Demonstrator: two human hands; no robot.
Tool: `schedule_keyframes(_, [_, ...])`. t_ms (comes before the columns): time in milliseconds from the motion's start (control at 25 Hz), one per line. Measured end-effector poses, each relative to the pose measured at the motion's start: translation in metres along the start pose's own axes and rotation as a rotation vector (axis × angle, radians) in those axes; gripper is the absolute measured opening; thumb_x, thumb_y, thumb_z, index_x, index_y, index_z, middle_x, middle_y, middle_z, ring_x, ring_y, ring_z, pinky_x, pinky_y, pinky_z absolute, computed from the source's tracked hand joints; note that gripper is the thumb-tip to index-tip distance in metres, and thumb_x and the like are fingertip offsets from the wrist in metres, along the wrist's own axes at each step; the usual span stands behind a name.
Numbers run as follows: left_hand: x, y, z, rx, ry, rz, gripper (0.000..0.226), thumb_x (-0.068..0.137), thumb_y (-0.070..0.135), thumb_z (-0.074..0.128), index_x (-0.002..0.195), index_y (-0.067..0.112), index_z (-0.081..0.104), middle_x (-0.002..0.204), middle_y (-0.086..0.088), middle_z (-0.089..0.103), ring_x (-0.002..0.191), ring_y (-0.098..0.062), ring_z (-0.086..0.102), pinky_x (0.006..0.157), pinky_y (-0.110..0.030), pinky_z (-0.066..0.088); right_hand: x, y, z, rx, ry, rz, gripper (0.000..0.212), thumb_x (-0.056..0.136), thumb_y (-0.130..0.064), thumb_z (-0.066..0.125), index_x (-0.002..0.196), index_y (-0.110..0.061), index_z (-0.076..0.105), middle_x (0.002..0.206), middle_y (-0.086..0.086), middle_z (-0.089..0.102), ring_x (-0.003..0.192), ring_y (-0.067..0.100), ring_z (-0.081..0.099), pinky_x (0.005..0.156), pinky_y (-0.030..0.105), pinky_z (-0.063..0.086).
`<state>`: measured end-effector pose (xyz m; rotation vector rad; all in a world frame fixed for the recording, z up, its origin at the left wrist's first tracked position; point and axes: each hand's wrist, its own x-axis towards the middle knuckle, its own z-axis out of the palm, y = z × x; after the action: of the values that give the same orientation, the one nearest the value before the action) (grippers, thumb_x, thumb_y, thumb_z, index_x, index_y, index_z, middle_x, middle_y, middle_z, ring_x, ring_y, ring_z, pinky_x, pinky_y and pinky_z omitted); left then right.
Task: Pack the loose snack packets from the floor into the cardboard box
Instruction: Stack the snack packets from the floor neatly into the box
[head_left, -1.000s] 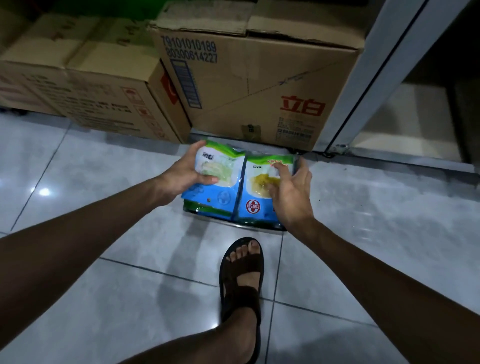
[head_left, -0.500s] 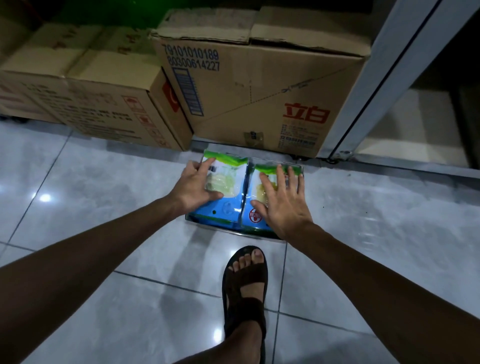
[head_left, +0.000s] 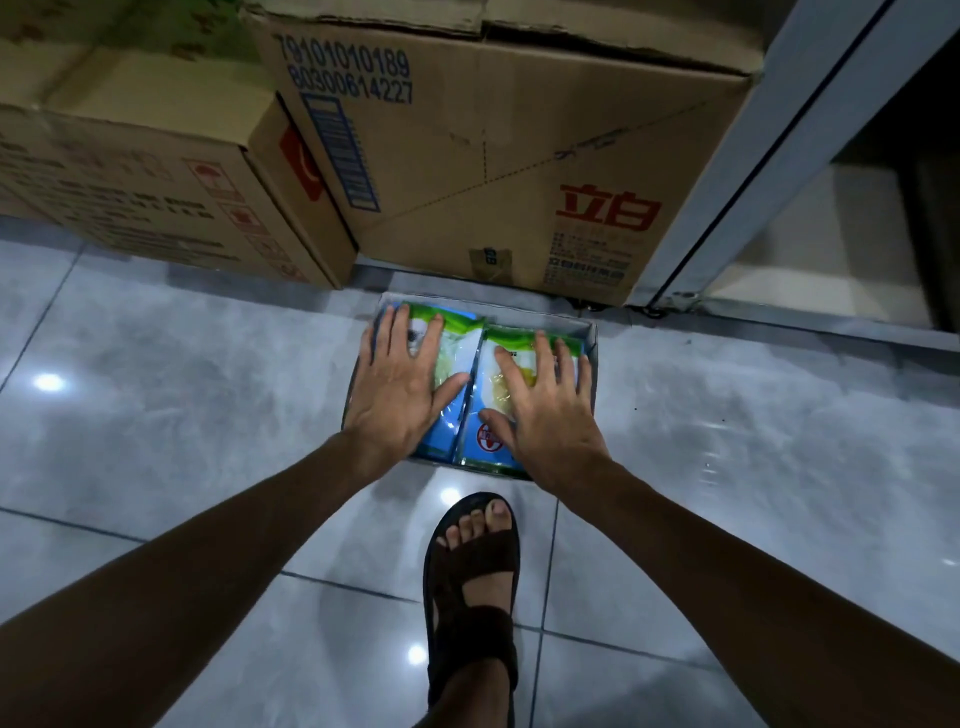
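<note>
Looking down, we see both hands lying flat and spread on two snack packets that sit side by side in a shallow cardboard box (head_left: 591, 338) on the tiled floor (head_left: 171, 395). Left hand (head_left: 402, 387) presses the left packet (head_left: 457, 348), fingers fanned, gripping nothing; right hand (head_left: 545, 410) does the same on the right packet (head_left: 485, 441), palm down. Both packets blue and white with green tops. Just behind the small box, nearly touching its far rim, stands a large carton (head_left: 498, 156) with red characters and blue numbers; a second carton (head_left: 135, 171) sits to its left, the two touching at a corner. A pale door frame (head_left: 769, 156) rises at the right of the big carton. Close on the near side, a foot in a dark sandal (head_left: 472, 561) is planted on the tiles, between the forearms.
</note>
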<state>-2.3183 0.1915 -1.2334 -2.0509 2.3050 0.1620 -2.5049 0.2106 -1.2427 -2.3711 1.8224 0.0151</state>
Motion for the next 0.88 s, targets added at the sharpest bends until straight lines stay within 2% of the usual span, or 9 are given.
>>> schedule_keyframes(160, [0.000, 0.008, 0.013, -0.006, 0.011, -0.052, 0.073, 0.092, 0.061, 0.021, 0.152, 0.019, 0.022, 0.156, -0.021, 0.020, 0.146, -0.035, 0.014, 0.118, -0.051, 0.014, 0.005, -0.001, 0.003, 0.031, 0.001, 0.015, 0.072, 0.088, -0.061, 0.043, 0.147, -0.023, 0.028, 0.152, 0.025, 0.028, 0.138, 0.044, 0.029, 0.112, 0.059, 0.022])
schedule_keyframes(600, [0.000, 0.004, 0.022, -0.027, -0.041, -0.025, 0.073, 0.092, 0.062, 0.017, 0.154, 0.022, 0.013, 0.159, -0.020, 0.010, 0.149, -0.035, 0.002, 0.117, -0.056, 0.005, 0.000, -0.004, 0.002, 0.028, -0.022, -0.013, 0.073, 0.088, -0.060, 0.046, 0.147, -0.021, 0.029, 0.152, 0.026, 0.028, 0.140, 0.044, 0.026, 0.113, 0.060, 0.020])
schedule_keyframes(880, [-0.003, 0.002, 0.025, -0.015, -0.062, -0.002, 0.070, 0.095, 0.059, 0.020, 0.154, 0.021, 0.013, 0.159, -0.021, 0.012, 0.149, -0.035, 0.004, 0.117, -0.055, 0.007, -0.002, -0.011, 0.001, -0.007, -0.054, -0.023, 0.081, 0.084, -0.058, 0.053, 0.149, -0.021, 0.023, 0.154, 0.027, 0.022, 0.141, 0.046, 0.020, 0.113, 0.063, 0.018])
